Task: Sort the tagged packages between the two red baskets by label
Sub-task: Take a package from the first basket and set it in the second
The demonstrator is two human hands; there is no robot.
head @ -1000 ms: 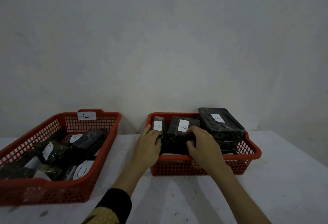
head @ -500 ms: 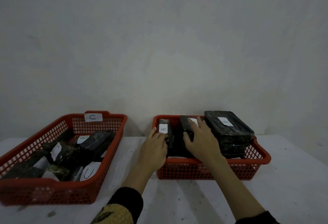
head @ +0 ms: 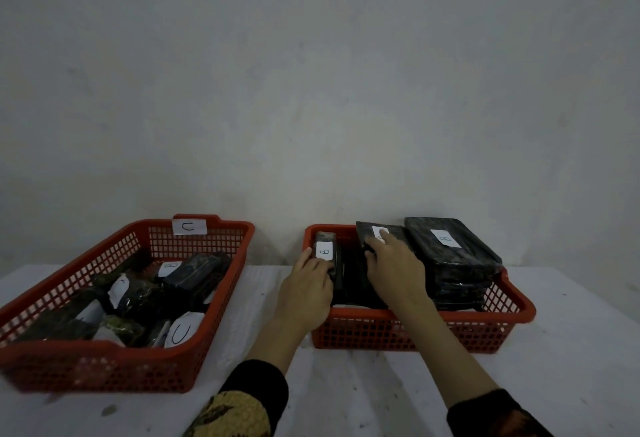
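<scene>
Single head-worn view, forward and down (wide-angle), close over table point(head: 571, 367) toward wall point(head: 311, 90).

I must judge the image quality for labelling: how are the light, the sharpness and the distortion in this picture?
Head view: dim, even light, no glare; soft shadows under both baskets. The B tag on the stack reads clearly. Wide-angle bending shows at the left basket, whose near rim looks blurred.

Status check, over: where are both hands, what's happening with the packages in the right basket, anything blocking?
Left hand on upright B package. Right hand pressing tilted package toward B stack, right basket. One B tag sits in C basket. Nothing blocking.
</scene>
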